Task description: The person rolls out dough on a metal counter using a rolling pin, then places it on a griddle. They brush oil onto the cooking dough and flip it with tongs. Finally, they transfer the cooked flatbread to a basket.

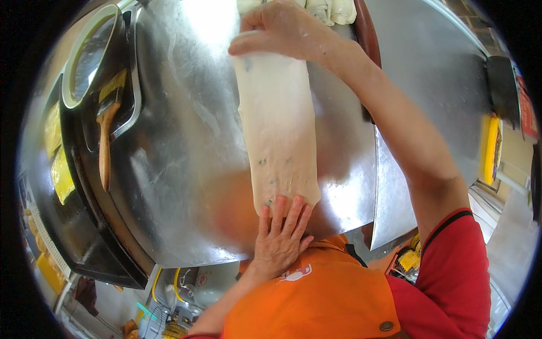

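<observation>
A long pale dough sheet (277,118) with green flecks lies stretched on the shiny metal worktop (190,140). Its far end is pinched between the thumb and fingers of my right hand (279,34), which partly hides that end. At the near end, my left hand (281,237) rests palm down, its spread fingertips on the dough's edge. Just past my right hand are several pale dough rolls (330,10), cut off by the top of the view.
On the left, a wood-handled brush (106,131) leans in a metal tray (134,84), beside a pale-rimmed container (67,93) of liquid. Yellow dough pieces (61,173) lie on a dark griddle (91,250). A reddish-brown bar (368,34) edges the worktop's right side.
</observation>
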### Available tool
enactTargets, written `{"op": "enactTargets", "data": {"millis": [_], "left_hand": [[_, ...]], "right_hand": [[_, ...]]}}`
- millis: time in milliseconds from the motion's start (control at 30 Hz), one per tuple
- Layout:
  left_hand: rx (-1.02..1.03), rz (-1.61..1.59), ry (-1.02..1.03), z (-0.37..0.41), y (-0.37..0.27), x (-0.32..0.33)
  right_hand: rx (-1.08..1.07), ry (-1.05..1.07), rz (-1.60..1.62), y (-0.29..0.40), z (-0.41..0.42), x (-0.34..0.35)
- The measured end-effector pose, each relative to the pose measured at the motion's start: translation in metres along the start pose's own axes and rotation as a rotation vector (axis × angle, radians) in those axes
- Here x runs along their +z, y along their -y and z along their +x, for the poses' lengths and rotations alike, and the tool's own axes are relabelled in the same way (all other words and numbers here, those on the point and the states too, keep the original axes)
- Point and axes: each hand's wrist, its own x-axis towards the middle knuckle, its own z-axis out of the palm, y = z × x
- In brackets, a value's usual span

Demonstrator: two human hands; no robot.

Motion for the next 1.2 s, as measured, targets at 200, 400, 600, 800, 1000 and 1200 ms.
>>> {"op": "enactTargets", "data": {"millis": [200,400,600,800,1000,1200], "left_hand": [[-0.005,-0.012,-0.021,0.003,0.001,-0.005],[0.038,-0.1,-0.303,0.018,0.026,-0.037],[-0.117,-0.162,-0.58,0.125,0.113,-0.082],[-0.356,-0.292,-0.311,0.178,0.142,-0.105],[-0.47,-0.517,-0.35,0.179,0.137,-0.106],[-0.381,-0.578,-0.475,0.177,0.142,-0.094]], "right_hand": [[0.215,0.131,-0.101,0.002,-0.004,0.016],[0.36,0.364,-0.143,0.028,0.0,-0.004],[0.32,0.387,-0.007,0.017,-0.032,-0.036],[0.394,0.029,0.236,0.017,-0.067,-0.017],[0.447,-0.024,0.237,0.012,-0.067,-0.015],[0.41,-0.193,0.15,0.013,-0.075,-0.002]]}}
